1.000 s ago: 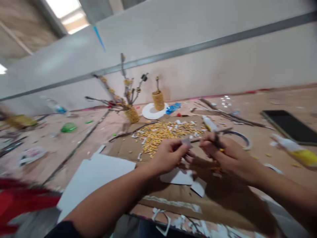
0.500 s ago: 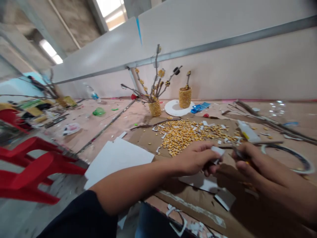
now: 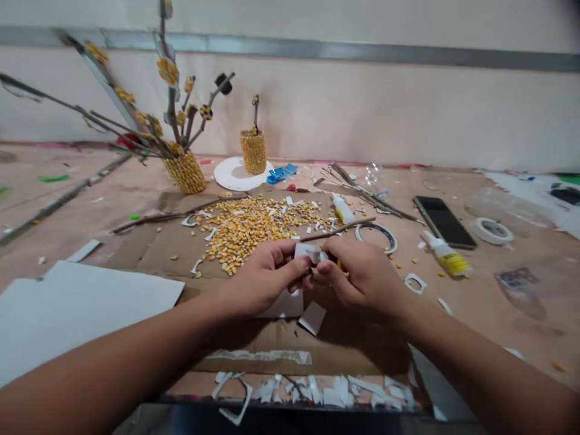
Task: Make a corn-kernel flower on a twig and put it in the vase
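My left hand (image 3: 272, 272) pinches a small piece of white card (image 3: 307, 251) in front of me. My right hand (image 3: 362, 272) meets it at the card's right side, fingers closed around a small dark-and-yellow tool (image 3: 338, 262), mostly hidden; its kind is unclear. Under both hands lies a cardboard sheet (image 3: 254, 338) with cut white card pieces (image 3: 312, 318). Just beyond the hands spreads a pile of corn kernels (image 3: 247, 226). A brown twig (image 3: 339, 228) rests at its right edge.
Behind stand a corn-covered pot with branches (image 3: 185, 172) and a smaller corn-covered pot (image 3: 252, 152). At right are a glue bottle (image 3: 448, 255), a phone (image 3: 444, 222), and tape rolls (image 3: 492, 231). White sheets (image 3: 104, 296) lie left; paper scraps (image 3: 335, 391) line the front edge.
My view has swung right and levelled. My hands, apart before, have come together at the white card piece. The phone and glue bottle at right have come into view.
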The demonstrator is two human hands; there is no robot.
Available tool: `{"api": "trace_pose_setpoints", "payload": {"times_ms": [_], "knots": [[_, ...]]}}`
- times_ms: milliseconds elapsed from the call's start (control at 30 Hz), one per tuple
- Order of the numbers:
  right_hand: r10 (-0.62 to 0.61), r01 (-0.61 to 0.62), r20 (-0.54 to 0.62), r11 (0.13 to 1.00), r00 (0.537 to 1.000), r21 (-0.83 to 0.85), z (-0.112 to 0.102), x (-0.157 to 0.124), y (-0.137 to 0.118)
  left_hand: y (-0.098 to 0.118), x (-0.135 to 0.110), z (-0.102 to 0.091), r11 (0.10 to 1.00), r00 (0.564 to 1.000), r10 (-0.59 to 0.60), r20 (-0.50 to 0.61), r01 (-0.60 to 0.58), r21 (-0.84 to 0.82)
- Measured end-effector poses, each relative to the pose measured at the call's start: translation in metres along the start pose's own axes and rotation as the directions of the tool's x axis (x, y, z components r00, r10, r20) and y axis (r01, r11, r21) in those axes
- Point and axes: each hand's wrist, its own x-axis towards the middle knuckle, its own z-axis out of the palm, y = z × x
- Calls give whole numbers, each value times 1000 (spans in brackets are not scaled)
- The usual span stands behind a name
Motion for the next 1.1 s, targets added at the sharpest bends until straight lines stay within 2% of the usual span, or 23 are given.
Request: {"api": "trace_pose_setpoints", "payload": {"times_ms": [100, 233, 333, 433, 500, 733, 967, 1100], "knots": [[-14, 14, 0, 1000, 1000, -28, -3, 0, 2, 1, 1, 1, 1000, 1000, 6, 26, -6, 13], [-34, 35, 24, 998, 999, -59, -7, 0, 5, 7, 1, 2, 999, 1000, 14, -2, -14, 35], [-68, 72, 54, 996, 996, -61, -9, 1, 5, 9, -1, 5, 1000, 1000, -22, -18, 22, -4], [-90, 95, 52, 990, 995, -101, -11, 1, 4, 9, -3, 7, 996, 998, -68, 11, 68, -49], [-100, 106, 49, 986, 994, -131, -12, 1, 4, 8, -4, 7, 997, 998, -60, 5, 60, -55], [-137, 144, 60, 981, 989, -127, -9, 1, 6, 2, -8, 7, 987, 998, 50, -40, -43, 152], [-176, 181, 63, 979, 982, -97, -12, 2, 5, 4, -14, 5, 996, 996, -78, 49, 76, 35], [-163, 165, 43, 983, 986, -78, -12, 4, 5, 5, -16, 2, 989, 990, -95, 108, 82, 124]]}}
